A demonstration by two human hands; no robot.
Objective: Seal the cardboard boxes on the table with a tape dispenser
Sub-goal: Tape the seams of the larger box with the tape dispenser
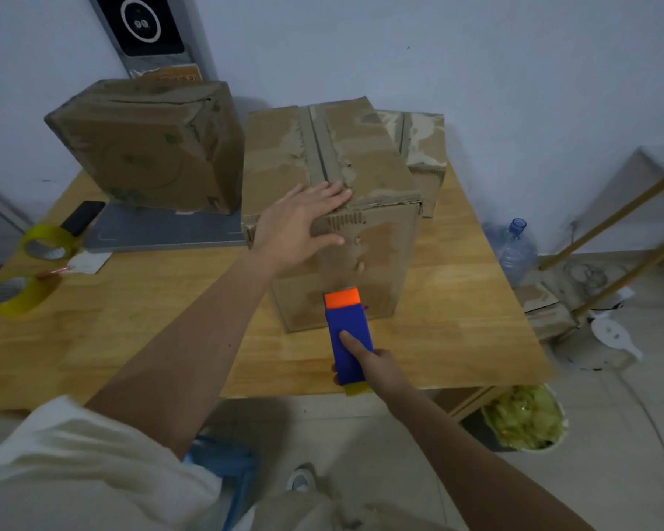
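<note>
A worn cardboard box (pixel 365 155) stands in the middle of the wooden table (pixel 131 312), its top flaps closed with a seam running front to back. My left hand (pixel 300 224) presses flat on the box's near top edge, fingers straight and thumb down the front face. My right hand (pixel 376 367) grips a blue tape dispenser (pixel 347 339) with an orange head, index finger laid along its top. The orange head touches the lower front face of the box. A second box (pixel 150 147) stands at the back left, and a third (pixel 424 155) shows behind the middle one.
Two yellow tape rolls (pixel 45 241) (pixel 16 295) lie at the table's left edge beside a black phone (pixel 82 217). A grey flat panel (pixel 162 231) lies under the left box. On the floor to the right are a water jug (pixel 516 247), a wooden rack (pixel 606 262) and a bin (pixel 523 419).
</note>
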